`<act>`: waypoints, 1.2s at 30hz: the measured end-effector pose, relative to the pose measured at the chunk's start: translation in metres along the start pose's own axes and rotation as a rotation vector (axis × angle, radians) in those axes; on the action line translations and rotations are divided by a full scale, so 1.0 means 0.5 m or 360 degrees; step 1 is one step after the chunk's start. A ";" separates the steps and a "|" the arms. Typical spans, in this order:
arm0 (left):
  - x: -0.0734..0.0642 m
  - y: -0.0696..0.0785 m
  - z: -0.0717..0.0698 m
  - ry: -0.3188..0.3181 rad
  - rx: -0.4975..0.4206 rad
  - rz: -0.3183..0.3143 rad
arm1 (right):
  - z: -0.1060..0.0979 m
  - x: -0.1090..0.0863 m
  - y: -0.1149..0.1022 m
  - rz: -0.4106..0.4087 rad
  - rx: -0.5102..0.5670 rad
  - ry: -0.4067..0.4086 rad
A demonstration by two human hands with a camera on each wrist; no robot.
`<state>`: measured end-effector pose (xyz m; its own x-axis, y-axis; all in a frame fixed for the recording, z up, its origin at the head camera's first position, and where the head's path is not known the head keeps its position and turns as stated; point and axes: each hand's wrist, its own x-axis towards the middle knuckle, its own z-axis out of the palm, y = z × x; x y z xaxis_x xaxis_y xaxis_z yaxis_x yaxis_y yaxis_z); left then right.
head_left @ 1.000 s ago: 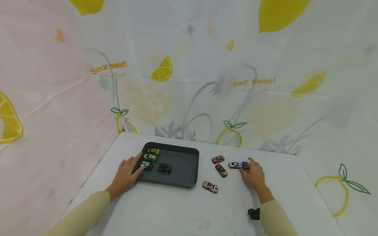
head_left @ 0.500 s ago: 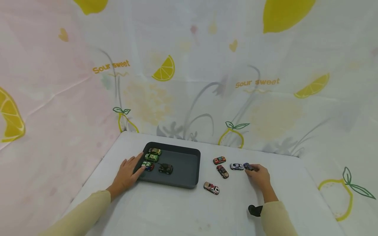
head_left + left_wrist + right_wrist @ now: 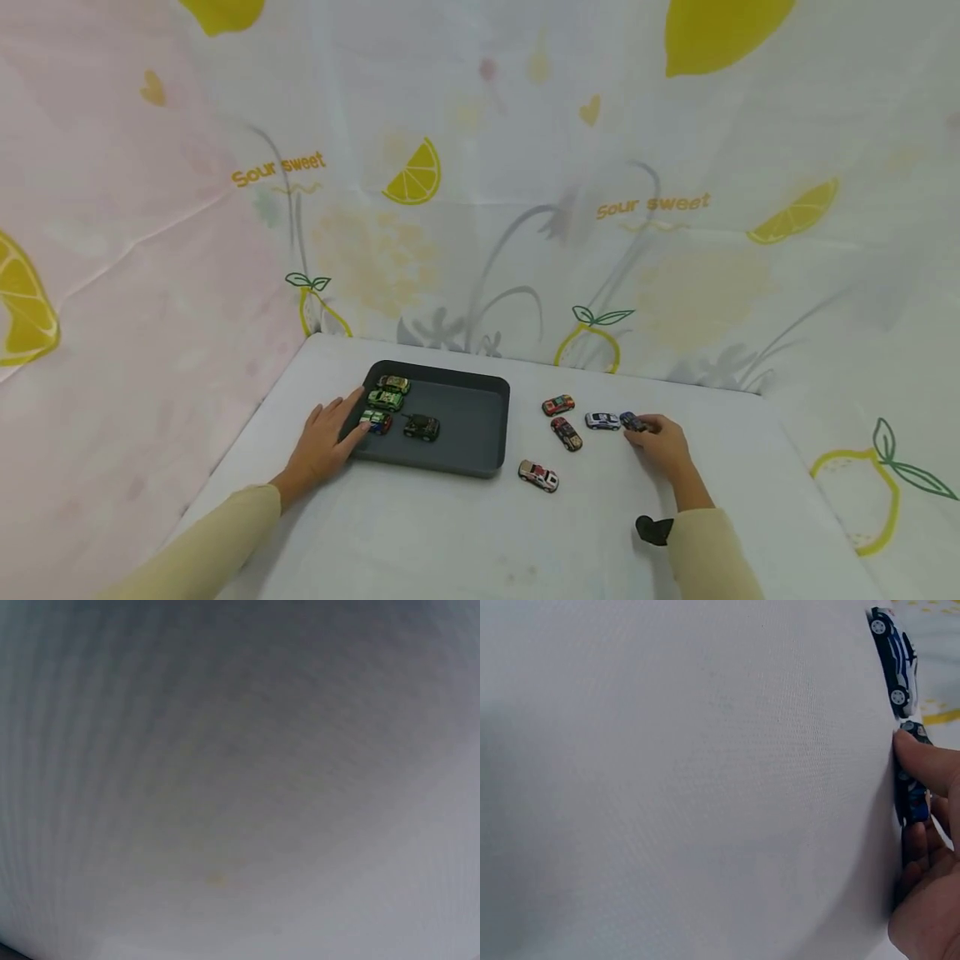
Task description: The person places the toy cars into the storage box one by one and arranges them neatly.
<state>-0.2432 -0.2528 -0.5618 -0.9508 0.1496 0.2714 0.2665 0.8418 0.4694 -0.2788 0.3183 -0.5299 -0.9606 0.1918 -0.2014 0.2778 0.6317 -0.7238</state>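
My left hand (image 3: 321,443) rests on the left rim of a dark grey tray (image 3: 468,429), fingers extended. Its thumb reaches over the rim beside a green-and-blue toy car (image 3: 379,422); whether it touches the car I cannot tell. On the table's right side, my right hand (image 3: 666,450) pinches a dark blue toy car (image 3: 632,422) between thumb and fingers. In the right wrist view that blue car (image 3: 913,806) is partly covered by the thumb, just behind a white-and-blue toy car (image 3: 895,664). The left wrist view holds only a blurred pale surface.
Two green toy cars (image 3: 386,400) and a dark toy tank (image 3: 422,427) sit in the tray. Between tray and right hand lie a red car (image 3: 558,405), a dark red car (image 3: 566,434) and a white-and-red car (image 3: 538,476). A printed cloth backdrop (image 3: 480,208) rises behind the table.
My right hand has drawn back slightly from covering the dark blue car, and its thumb and fingers now pinch it. The left hand stays at the tray.
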 end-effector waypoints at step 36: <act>-0.003 0.000 0.001 0.0030 0.0002 0.0027 | 0.005 -0.007 -0.005 0.0020 0.0016 0.0036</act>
<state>-0.2418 -0.2528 -0.5628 -0.9430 0.1538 0.2952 0.2822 0.8398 0.4637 -0.2762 0.3140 -0.5291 -0.9564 0.2170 -0.1957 0.2899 0.6216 -0.7277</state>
